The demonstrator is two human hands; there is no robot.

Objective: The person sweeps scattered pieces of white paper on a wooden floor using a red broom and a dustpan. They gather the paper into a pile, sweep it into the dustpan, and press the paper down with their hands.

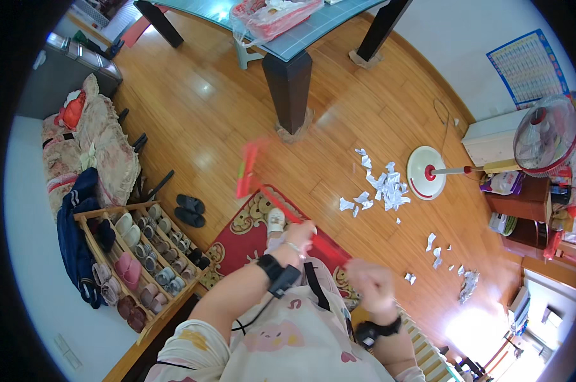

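Observation:
A red long-handled sweeping tool point(280, 203) slants across my front, with its red head point(246, 169) out over the wood floor. Motion blurs the head, so I cannot tell its exact kind. My left hand point(301, 238) is closed around the handle. At the handle's near end is my right hand point(371, 284), blurred and curled around it. Crumpled white paper scraps point(390, 186) lie in a heap on the floor, right of the head and apart from it. Further scraps point(436, 255) are scattered nearer on the right, beside a crumpled silvery wrapper or paper piece point(469, 286).
Beyond the heap stands a pedestal fan point(426, 173). A glass-topped table point(297, 40) with thick dark legs is ahead. To the left are a wooden shoe rack point(142, 267), dark slippers point(190, 210) and a covered chair point(104, 153). A red patterned mat point(240, 238) lies underfoot.

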